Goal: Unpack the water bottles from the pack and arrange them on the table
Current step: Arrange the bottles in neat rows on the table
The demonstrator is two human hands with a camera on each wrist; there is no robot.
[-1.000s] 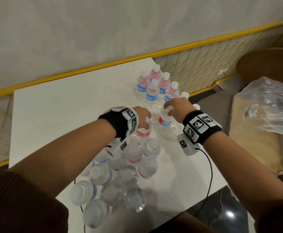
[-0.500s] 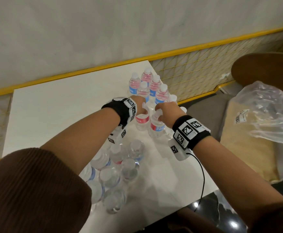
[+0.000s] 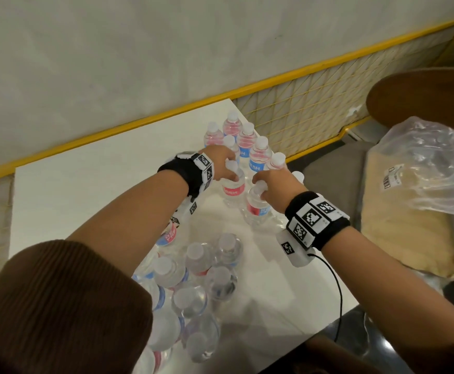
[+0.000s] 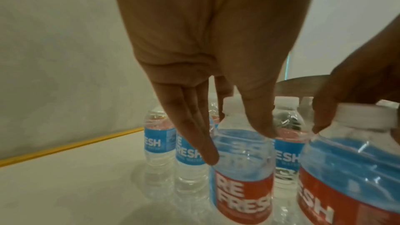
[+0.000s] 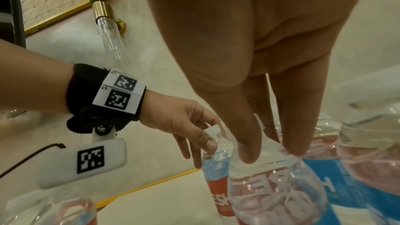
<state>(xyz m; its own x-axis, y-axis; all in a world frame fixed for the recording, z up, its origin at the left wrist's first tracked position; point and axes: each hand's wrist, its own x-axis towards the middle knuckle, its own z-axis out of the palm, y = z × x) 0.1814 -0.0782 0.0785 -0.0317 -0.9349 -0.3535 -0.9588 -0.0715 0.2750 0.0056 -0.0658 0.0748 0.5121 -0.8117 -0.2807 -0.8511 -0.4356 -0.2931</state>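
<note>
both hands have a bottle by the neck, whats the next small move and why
Probably let go of both: the left hand and right hand each hold an upright bottle next to the arranged group, while more bottles wait.

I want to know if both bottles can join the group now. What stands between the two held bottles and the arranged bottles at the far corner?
Nothing visible. The left hand and right hand hold their bottles right beside the arranged bottles.
</note>
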